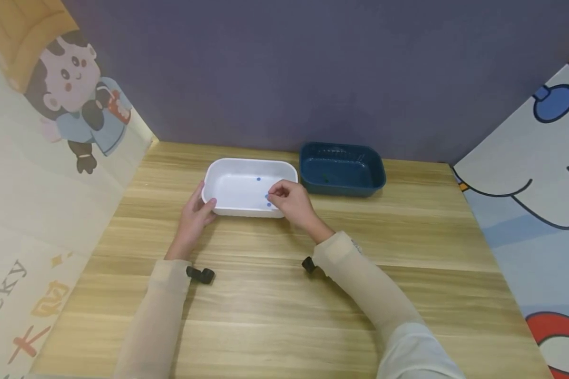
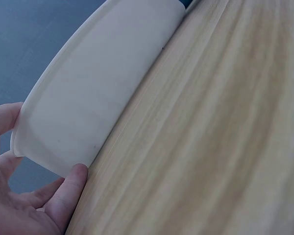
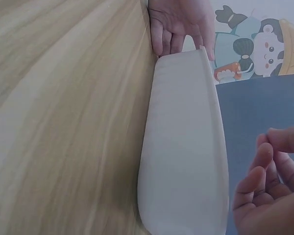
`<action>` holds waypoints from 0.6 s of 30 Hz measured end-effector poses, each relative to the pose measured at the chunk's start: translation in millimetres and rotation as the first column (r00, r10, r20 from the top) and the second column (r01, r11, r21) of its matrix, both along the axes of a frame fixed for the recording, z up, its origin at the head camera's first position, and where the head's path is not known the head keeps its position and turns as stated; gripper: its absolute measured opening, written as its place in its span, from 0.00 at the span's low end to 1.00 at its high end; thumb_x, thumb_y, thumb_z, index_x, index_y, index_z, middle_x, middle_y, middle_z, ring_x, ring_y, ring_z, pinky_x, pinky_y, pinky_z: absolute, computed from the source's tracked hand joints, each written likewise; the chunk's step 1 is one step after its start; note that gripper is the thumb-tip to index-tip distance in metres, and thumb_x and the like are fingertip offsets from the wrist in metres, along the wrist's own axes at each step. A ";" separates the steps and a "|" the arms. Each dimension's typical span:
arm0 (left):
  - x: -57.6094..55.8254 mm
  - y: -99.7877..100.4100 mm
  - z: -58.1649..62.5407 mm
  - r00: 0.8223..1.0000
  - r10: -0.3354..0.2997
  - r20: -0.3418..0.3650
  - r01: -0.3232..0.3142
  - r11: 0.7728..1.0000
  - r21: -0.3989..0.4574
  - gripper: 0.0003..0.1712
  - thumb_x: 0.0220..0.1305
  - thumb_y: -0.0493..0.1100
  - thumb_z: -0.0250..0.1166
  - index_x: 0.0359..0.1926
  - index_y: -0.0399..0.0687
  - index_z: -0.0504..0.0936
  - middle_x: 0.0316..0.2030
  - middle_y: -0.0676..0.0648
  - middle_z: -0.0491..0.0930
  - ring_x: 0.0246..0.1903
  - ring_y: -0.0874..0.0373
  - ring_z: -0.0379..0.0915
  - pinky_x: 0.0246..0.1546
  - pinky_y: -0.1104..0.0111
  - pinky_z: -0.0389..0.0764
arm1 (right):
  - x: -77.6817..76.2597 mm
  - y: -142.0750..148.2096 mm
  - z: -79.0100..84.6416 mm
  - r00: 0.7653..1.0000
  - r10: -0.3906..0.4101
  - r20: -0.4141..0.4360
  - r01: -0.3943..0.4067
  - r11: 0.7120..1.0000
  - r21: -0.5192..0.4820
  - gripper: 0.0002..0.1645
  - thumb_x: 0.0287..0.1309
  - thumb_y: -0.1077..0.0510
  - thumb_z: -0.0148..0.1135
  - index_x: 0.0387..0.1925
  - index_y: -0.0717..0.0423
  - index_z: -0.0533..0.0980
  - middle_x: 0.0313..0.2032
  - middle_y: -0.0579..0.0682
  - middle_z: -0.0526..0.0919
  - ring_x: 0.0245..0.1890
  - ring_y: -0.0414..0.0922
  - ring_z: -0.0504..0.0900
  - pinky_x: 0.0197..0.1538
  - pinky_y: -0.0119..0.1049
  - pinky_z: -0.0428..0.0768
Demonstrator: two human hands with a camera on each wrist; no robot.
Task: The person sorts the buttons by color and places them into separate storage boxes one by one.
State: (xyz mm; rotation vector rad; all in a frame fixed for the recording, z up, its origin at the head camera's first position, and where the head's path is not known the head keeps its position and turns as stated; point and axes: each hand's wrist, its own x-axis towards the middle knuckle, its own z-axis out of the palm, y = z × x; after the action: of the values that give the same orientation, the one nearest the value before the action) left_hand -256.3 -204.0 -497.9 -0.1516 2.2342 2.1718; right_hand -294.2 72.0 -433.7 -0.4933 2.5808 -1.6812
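Observation:
A white rectangular basin [image 1: 234,190] sits on the wooden table. My left hand [image 1: 194,218] grips its left end, with the thumb at the near rim and the other fingers along the outer wall. Over the basin's right part, my right hand [image 1: 294,202] pinches thumb and forefinger together. A small blue bead-like piece [image 1: 267,196] shows right at those fingertips; in the right wrist view it cannot be made out. Two more small blue pieces lie on the basin floor, one blue piece [image 1: 258,179] farther back and another blue piece [image 1: 268,205] near the front.
Close to the white basin's right end stands a dark teal basin [image 1: 351,188], with small green bits [image 1: 326,179] inside. A grey-purple wall [image 1: 284,73] rises behind the table [image 1: 265,316]. Printed panels [image 1: 517,200] stand at both sides.

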 end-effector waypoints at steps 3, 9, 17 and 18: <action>3.9 2.6 10.4 1.000 -0.012 0.002 0.012 1.000 0.005 0.43 0.75 0.45 0.59 0.81 0.58 0.46 0.77 0.37 0.51 0.71 0.37 0.58 0.57 0.57 0.77 | -3.4 -3.6 0.1 1.000 -0.010 0.000 0.010 1.000 0.022 0.03 0.60 0.62 0.70 0.31 0.58 0.82 0.27 0.49 0.83 0.29 0.43 0.76 0.30 0.32 0.74; 5.6 4.6 15.1 1.000 -0.019 0.002 0.019 1.000 0.001 0.42 0.76 0.44 0.58 0.81 0.55 0.46 0.77 0.36 0.51 0.71 0.37 0.58 0.58 0.55 0.76 | -8.1 -11.0 -1.2 0.998 -0.035 0.049 0.033 0.999 0.042 0.04 0.60 0.61 0.71 0.34 0.59 0.84 0.28 0.50 0.87 0.27 0.43 0.83 0.28 0.30 0.75; -5.6 0.0 -10.3 1.000 0.008 -0.007 -0.008 1.000 -0.005 0.41 0.75 0.51 0.60 0.80 0.67 0.49 0.77 0.40 0.52 0.72 0.41 0.58 0.57 0.60 0.78 | -8.2 -13.4 -1.9 0.995 -0.021 0.099 0.025 0.999 -0.038 0.03 0.62 0.67 0.66 0.36 0.63 0.85 0.37 0.60 0.89 0.28 0.48 0.86 0.26 0.27 0.75; -6.4 -0.4 -12.2 1.000 0.012 -0.011 -0.013 1.000 -0.010 0.41 0.74 0.51 0.60 0.80 0.68 0.49 0.77 0.40 0.52 0.71 0.41 0.59 0.56 0.60 0.78 | -8.5 -13.1 -2.5 0.995 -0.018 0.097 0.022 0.999 -0.044 0.03 0.62 0.68 0.66 0.36 0.63 0.85 0.37 0.60 0.88 0.29 0.50 0.86 0.25 0.27 0.74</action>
State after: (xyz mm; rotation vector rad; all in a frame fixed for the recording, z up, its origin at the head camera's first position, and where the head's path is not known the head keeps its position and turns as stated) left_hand -262.6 -204.4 -510.1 -0.1546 2.2565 2.1731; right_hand -302.8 58.9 -436.2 -0.3788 2.4938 -1.7277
